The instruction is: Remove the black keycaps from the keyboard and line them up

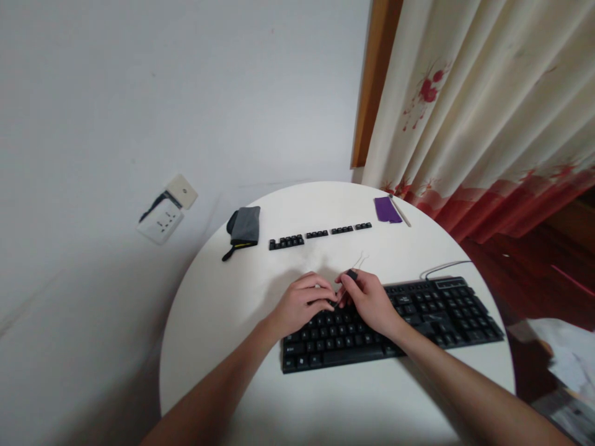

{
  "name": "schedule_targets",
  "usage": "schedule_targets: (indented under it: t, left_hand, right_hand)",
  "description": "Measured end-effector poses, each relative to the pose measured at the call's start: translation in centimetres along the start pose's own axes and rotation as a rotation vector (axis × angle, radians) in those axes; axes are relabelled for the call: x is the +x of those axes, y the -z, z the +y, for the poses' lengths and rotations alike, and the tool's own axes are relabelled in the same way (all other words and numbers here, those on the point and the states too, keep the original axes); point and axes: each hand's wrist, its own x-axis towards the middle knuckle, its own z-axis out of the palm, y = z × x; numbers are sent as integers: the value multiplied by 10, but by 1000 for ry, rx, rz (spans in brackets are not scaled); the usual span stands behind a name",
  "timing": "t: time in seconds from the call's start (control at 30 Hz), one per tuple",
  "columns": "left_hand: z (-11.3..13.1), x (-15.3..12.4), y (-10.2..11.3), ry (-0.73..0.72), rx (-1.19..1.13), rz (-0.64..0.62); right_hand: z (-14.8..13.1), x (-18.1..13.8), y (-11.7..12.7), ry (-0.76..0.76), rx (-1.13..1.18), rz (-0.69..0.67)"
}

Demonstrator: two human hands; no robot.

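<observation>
A black keyboard (418, 319) lies across the round white table (223, 310). My left hand (302, 303) rests on the keyboard's upper left part with its fingers curled and pinched toward the right hand. My right hand (369, 300) is closed on a small black wire keycap puller (352, 274), whose thin wire loops stick up behind the fingers. The puller's tip meets the top row of keys between both hands. Rows of removed black keycaps (318, 235) lie in a line farther back on the table.
A grey and black pouch (244, 227) lies at the table's back left. A purple cloth (387, 209) and a thin stick (400, 212) lie at the back right. The keyboard cable (441, 267) curls off to the right. A curtain hangs behind, and a wall socket (167, 210) is on the left.
</observation>
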Motion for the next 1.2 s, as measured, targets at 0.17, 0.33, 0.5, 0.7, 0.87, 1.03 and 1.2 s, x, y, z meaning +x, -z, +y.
schedule_targets:
  t: [0.17, 0.33, 0.5, 0.7, 0.87, 1.03, 1.2]
  left_hand:
    - [3, 2, 3, 124, -84, 44]
    - [-1, 2, 8, 155, -71, 138]
    - [-5, 0, 7, 142, 15, 187]
    - [-2, 2, 8, 57, 84, 201]
    - [-7, 2, 8, -14, 69, 187]
    - [-9, 1, 7, -36, 48, 175]
    - [-7, 2, 8, -47, 36, 156]
  right_hand:
    - [-6, -6, 2, 121, -216, -117]
    - [-9, -8, -1, 185, -285, -100]
    - [-11, -6, 3, 307, -270, 1]
    - [-11, -8, 3, 316, -272, -52]
    - [-10, -9, 2, 335, -343, -82]
    - [-8, -9, 2, 352, -375, -106]
    - [-8, -8, 3, 341, -391, -128]
